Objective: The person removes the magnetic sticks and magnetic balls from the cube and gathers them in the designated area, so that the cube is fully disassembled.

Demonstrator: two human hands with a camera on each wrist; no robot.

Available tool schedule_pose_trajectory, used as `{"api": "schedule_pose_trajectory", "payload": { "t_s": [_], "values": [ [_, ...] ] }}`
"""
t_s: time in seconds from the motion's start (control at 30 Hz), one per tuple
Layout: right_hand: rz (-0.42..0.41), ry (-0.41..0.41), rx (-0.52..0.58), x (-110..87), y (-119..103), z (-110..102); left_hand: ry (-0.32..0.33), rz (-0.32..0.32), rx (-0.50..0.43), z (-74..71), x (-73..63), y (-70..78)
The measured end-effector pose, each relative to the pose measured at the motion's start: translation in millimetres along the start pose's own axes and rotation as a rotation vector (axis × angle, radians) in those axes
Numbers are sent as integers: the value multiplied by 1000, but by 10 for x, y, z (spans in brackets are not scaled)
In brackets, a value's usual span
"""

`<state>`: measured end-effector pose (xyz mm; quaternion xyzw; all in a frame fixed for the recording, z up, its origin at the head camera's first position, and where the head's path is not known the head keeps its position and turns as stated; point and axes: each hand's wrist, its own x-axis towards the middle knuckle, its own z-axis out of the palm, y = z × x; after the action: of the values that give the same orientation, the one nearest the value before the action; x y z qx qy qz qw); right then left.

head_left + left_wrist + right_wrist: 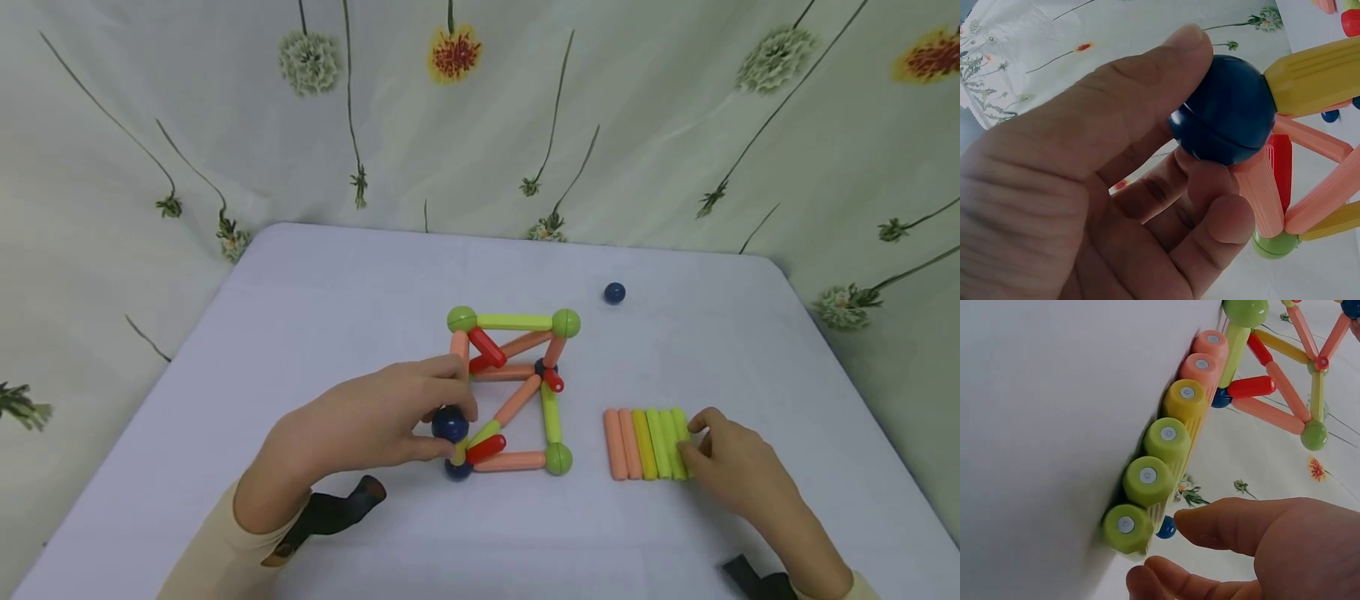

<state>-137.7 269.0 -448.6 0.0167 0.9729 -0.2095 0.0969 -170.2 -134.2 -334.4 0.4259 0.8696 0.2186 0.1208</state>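
Note:
My left hand (pixel 367 417) pinches a dark blue ball (pixel 450 423) between thumb and fingers. In the left wrist view that ball meets the end of a yellow magnetic rod (pixel 1319 75). They belong to a frame of rods and balls, with green balls (pixel 558 458) at several corners and short red rods (pixel 487 448) sticking out. My right hand (pixel 731 458) is at the right end of a row of rods, thumb and fingers apart close by the last green rod (pixel 1127 528). The row also has a yellow rod (pixel 643 443) and salmon rods (pixel 616 443).
A loose blue ball (pixel 615 292) lies behind the frame to the right. The white table (pixel 360 283) ends at a flower-patterned cloth (pixel 660 125) hanging at the back. Black straps (pixel 330 510) hang at both wrists.

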Motion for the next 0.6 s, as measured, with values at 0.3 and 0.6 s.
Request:
{"api": "schedule_pose_trajectory", "payload": {
  "t_s": [0.3,0.6],
  "values": [
    [-89,101,-14,121,-336,-84,4,0,-5,-1,-5,-10],
    [-241,161,-6,199,-873,-96,-7,10,-17,-14,2,-24]
  ]
}}
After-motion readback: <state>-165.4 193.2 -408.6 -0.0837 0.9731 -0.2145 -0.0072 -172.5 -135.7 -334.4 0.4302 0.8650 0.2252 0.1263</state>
